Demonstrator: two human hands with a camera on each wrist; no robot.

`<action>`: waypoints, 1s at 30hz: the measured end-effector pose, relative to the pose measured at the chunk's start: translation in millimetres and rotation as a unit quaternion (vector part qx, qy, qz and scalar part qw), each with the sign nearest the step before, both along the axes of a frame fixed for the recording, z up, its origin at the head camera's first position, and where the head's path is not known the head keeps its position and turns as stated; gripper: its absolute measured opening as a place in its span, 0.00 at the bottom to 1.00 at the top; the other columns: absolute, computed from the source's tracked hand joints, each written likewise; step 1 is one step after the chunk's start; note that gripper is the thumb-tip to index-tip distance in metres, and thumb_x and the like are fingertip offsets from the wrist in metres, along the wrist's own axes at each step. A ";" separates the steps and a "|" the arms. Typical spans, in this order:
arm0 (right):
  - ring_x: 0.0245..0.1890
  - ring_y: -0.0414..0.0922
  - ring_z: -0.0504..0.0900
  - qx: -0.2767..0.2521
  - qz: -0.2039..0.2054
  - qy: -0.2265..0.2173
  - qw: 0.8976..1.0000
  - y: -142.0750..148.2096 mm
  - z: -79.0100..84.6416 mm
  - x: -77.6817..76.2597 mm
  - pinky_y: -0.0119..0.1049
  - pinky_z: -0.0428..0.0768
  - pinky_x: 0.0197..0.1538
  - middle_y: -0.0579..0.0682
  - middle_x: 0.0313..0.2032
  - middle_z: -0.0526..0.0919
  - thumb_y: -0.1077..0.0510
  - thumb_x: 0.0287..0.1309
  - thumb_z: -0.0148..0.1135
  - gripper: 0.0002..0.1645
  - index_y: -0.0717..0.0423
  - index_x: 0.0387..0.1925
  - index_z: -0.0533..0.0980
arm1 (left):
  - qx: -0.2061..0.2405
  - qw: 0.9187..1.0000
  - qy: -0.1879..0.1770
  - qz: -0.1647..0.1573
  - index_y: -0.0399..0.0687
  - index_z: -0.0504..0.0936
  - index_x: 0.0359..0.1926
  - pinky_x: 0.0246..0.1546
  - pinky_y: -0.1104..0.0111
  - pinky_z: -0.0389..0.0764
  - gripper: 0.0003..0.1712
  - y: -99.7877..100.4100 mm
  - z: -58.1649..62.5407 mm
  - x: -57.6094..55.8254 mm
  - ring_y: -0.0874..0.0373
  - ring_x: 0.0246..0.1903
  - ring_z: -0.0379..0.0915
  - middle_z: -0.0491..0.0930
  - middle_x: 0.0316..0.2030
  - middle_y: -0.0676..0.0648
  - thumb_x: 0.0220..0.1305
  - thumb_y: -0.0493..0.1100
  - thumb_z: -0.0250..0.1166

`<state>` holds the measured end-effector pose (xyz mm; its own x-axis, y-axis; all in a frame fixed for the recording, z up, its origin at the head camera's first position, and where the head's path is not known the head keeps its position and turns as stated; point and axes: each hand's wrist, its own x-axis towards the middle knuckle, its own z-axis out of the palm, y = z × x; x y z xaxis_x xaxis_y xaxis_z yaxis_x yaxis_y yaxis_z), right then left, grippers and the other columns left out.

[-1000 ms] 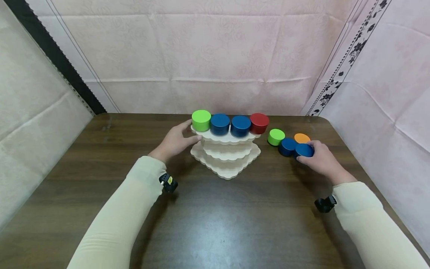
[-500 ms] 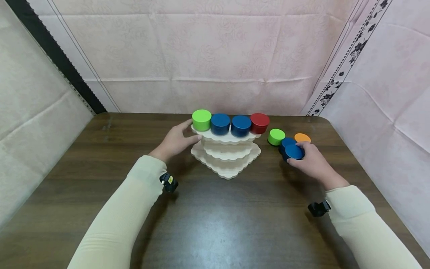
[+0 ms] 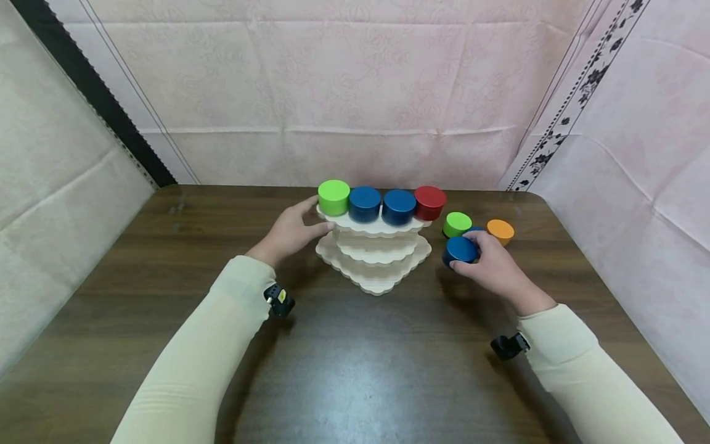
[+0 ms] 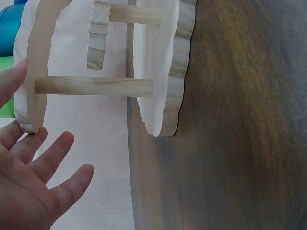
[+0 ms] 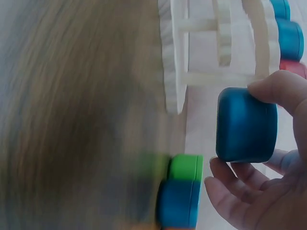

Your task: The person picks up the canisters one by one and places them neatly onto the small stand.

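Observation:
At the left corner of a pale wooden tiered stand (image 3: 376, 248), my left hand (image 3: 284, 237) has thumb and fingers at the top tier's edge. In the left wrist view, thumb (image 4: 12, 81) and fingers pinch that scalloped edge while the other fingers spread out below. My right hand (image 3: 493, 268) grips a blue round tin (image 3: 460, 250), raised off the table to the right of the stand. On the top tier stand a green tin (image 3: 334, 198), two blue tins (image 3: 364, 205) and a red tin (image 3: 429, 203) in a row.
Behind my right hand, another green tin (image 3: 457, 224) and an orange tin (image 3: 501, 231) stand on the brown wooden table (image 3: 355, 357). A further blue tin (image 5: 178, 203) beside them is mostly hidden by the hand in the head view. Pale cloth (image 3: 355, 92) hangs behind the table.
My right hand has lifted the blue tin away from the group and carried it left toward the stand. My left hand has stayed in place at the top tier.

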<state>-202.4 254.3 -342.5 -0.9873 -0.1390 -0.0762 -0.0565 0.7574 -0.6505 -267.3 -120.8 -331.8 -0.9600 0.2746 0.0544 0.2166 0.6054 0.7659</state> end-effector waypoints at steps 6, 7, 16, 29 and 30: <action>0.61 0.64 0.63 -0.011 0.005 0.011 1.000 -15.8 1.0 2.6 0.63 0.70 0.59 0.66 0.65 0.60 0.54 0.59 0.64 0.43 0.68 0.67 0.56 | -0.002 1.000 -0.002 0.000 0.48 0.55 0.74 0.63 0.51 0.66 0.44 0.0 0.2 0.1 0.47 0.65 0.62 0.67 0.65 0.41 0.64 0.53 0.64; 0.61 0.64 0.63 -0.013 0.006 0.012 1.000 -18.3 0.8 2.9 0.62 0.69 0.59 0.66 0.65 0.61 0.54 0.59 0.64 0.43 0.68 0.67 0.56 | -0.003 1.000 -0.001 -0.001 0.48 0.55 0.74 0.63 0.51 0.66 0.44 0.0 0.2 0.1 0.47 0.65 0.62 0.67 0.65 0.41 0.64 0.53 0.64; 0.61 0.61 0.64 -0.021 0.016 0.021 0.999 -39.7 3.4 3.1 0.59 0.72 0.58 0.63 0.65 0.63 0.53 0.57 0.66 0.43 0.65 0.67 0.58 | 0.000 1.000 -0.002 0.000 0.48 0.55 0.75 0.64 0.51 0.65 0.44 -0.1 1.1 1.3 0.47 0.65 0.62 0.67 0.66 0.41 0.64 0.53 0.64; 0.59 0.59 0.67 -0.027 0.012 0.031 0.999 -59.9 4.9 1.6 0.57 0.73 0.59 0.62 0.62 0.66 0.53 0.56 0.67 0.40 0.65 0.65 0.61 | 0.000 1.000 0.003 -0.002 0.48 0.56 0.74 0.63 0.52 0.67 0.43 0.3 0.3 0.4 0.47 0.65 0.63 0.66 0.67 0.42 0.64 0.52 0.64; 0.59 0.59 0.67 -0.028 0.010 0.030 0.999 -61.1 5.0 1.6 0.57 0.73 0.59 0.61 0.62 0.66 0.53 0.56 0.67 0.40 0.65 0.65 0.61 | 0.000 1.000 0.003 -0.002 0.47 0.56 0.74 0.63 0.52 0.67 0.43 0.4 0.3 0.4 0.47 0.65 0.63 0.66 0.67 0.41 0.64 0.52 0.64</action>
<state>-200.8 193.3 -337.5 -0.9869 -0.1611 -0.0075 -0.1120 0.7179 -0.6871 -266.9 -120.4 -331.5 -0.9588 0.2778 0.0595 0.2227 0.6050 0.7644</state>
